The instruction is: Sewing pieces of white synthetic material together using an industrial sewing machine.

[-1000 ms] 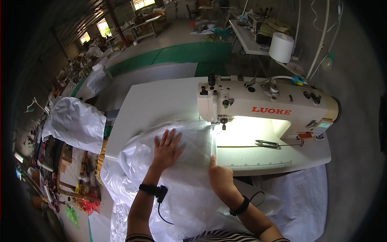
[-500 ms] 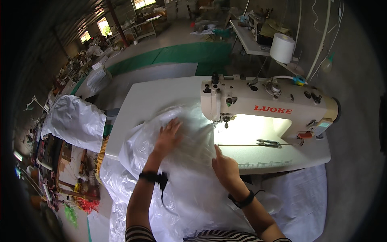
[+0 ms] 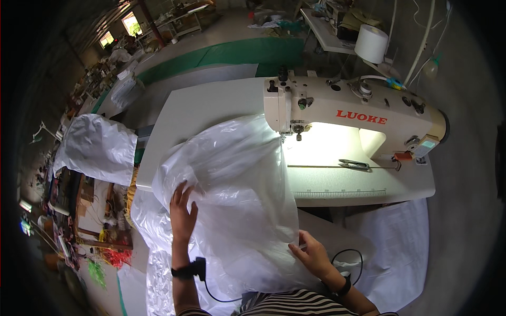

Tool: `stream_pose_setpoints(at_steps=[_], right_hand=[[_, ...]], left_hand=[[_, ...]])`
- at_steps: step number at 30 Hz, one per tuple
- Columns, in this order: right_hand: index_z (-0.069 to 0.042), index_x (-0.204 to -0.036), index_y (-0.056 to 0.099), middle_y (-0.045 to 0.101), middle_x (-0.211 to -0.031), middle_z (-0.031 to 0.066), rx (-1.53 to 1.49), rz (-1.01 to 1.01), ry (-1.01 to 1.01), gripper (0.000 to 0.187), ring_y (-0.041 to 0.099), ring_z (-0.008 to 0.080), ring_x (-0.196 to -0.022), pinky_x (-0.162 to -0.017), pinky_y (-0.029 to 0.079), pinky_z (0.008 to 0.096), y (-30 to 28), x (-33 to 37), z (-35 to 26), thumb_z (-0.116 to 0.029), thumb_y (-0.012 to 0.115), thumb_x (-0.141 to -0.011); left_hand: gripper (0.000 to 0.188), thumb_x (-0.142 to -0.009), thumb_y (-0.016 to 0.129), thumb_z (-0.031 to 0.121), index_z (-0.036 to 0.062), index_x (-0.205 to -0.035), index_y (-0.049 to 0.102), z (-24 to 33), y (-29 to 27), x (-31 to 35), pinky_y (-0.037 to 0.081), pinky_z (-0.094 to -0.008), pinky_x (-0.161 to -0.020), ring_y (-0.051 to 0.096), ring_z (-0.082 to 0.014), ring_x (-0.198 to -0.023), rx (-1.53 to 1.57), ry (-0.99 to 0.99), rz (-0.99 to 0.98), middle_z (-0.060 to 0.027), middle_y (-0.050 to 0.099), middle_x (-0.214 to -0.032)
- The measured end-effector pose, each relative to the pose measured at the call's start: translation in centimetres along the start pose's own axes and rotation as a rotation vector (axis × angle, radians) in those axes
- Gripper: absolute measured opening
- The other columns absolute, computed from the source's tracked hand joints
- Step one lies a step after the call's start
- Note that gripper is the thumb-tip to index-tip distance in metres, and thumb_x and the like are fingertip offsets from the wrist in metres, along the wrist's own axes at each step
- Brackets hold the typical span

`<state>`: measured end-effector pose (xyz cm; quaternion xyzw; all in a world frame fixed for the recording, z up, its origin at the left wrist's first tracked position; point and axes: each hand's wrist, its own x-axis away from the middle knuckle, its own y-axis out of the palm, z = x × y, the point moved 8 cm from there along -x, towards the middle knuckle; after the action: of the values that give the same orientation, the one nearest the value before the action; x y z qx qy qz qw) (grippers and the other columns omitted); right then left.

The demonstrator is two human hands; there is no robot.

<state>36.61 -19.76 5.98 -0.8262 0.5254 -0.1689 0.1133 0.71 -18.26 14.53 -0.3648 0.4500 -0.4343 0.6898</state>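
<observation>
A translucent white plastic sheet (image 3: 237,210) spreads over the left part of the sewing machine table and hangs down toward me. Its far right corner lies under the needle area of a cream sewing machine (image 3: 348,110). My left hand (image 3: 183,213) rests on the sheet's left side, fingers apart and gripping nothing. Nearer to me, my right hand (image 3: 313,256) has the sheet's right edge between thumb and fingers. Small thread snips (image 3: 354,165) lie on the machine bed, right of the needle.
A white thread cone (image 3: 370,45) stands behind the machine. White sheeting (image 3: 395,253) hangs at the table's right front, and a white bag (image 3: 97,147) lies off its left side. Green sheeting (image 3: 226,55) covers floor beyond the table (image 3: 211,97).
Both hands have come back toward me, the left also leftward, the right away from the needle area to the sheet's near right edge. The sheet now bulges up more.
</observation>
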Motion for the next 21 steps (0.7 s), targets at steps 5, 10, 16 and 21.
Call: stream_pose_setpoints(at_steps=[5,10,16,21], right_hand=[[0.002,-0.115,0.059,0.067,-0.088,0.0134,-0.227,-0.046,0.045,0.033,0.067,0.0185,-0.077,-0.068,0.052,0.0307,1.9,-0.6,1.1,-0.024,0.064,-0.094],[0.003,-0.115,0.058,0.068,-0.092,0.0156,-0.298,-0.193,0.107,0.037,0.068,0.0201,-0.085,-0.073,0.051,0.0309,2.1,0.4,1.5,-0.026,0.065,-0.094],[0.001,-0.139,0.04,0.067,-0.088,0.0182,-0.114,0.084,-0.089,0.058,0.067,0.0318,-0.078,-0.074,0.052,0.0387,0.2,-2.5,-1.5,-0.028,0.062,-0.095],[0.0,-0.142,0.037,0.065,-0.081,0.0192,0.136,0.087,-0.082,0.054,0.067,0.0293,-0.069,-0.068,0.053,0.0385,0.6,-2.2,-2.2,-0.013,0.058,-0.094]], left_hand=[[0.049,-0.072,0.08,0.018,0.009,-0.118,0.064,13.1,0.6,5.6,0.047,-0.0378,-0.09,0.061,-0.0304,-0.105,0.423,0.235,-0.218,-0.0137,0.064,-0.113],[0.01,-0.078,0.072,0.012,0.0114,-0.086,0.067,17.3,5.9,8.6,0.045,-0.0372,-0.076,0.063,-0.0219,-0.076,0.261,0.342,-0.382,-0.0012,0.065,-0.079],[0.01,-0.08,0.066,0.012,0.0111,-0.091,0.066,21.3,8.5,12.8,0.046,-0.0375,-0.073,0.064,-0.0234,-0.077,0.529,0.579,-0.531,-0.0021,0.066,-0.082],[0.018,-0.082,0.066,0.009,0.0078,-0.1,0.067,19.7,10.0,16.3,0.051,-0.039,-0.073,0.066,-0.0276,-0.081,0.483,0.587,-1.011,-0.0061,0.067,-0.084]])
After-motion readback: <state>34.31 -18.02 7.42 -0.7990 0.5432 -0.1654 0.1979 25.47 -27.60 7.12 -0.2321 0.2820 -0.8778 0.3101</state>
